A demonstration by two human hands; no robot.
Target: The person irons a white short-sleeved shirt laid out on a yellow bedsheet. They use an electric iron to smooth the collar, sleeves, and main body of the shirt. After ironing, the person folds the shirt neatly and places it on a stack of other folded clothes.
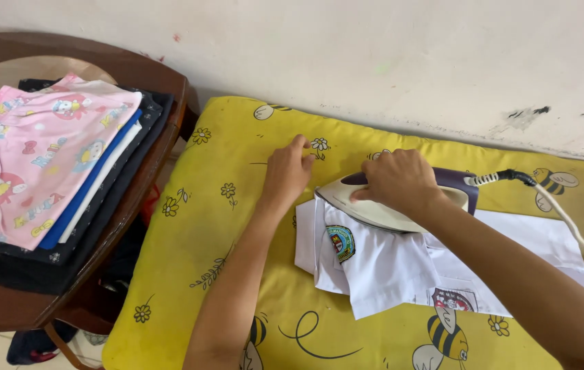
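Note:
A white shirt (388, 267) with sewn badges lies folded on a yellow cushion (237, 137) printed with bees and flowers. My right hand (396, 179) grips the handle of a cream and purple iron (367, 205) that rests on the shirt's upper edge. My left hand (286, 173) sits just left of the iron with fingers curled, pressing at the shirt's top left corner on the cushion. A white cord (573, 226) runs from the back of the iron off to the right.
On the left stands a dark wooden table (162, 75) with a stack of folded clothes (39, 164), a pink printed piece on top. A pale wall (374, 55) runs behind the cushion. Dark items lie on the floor under the table.

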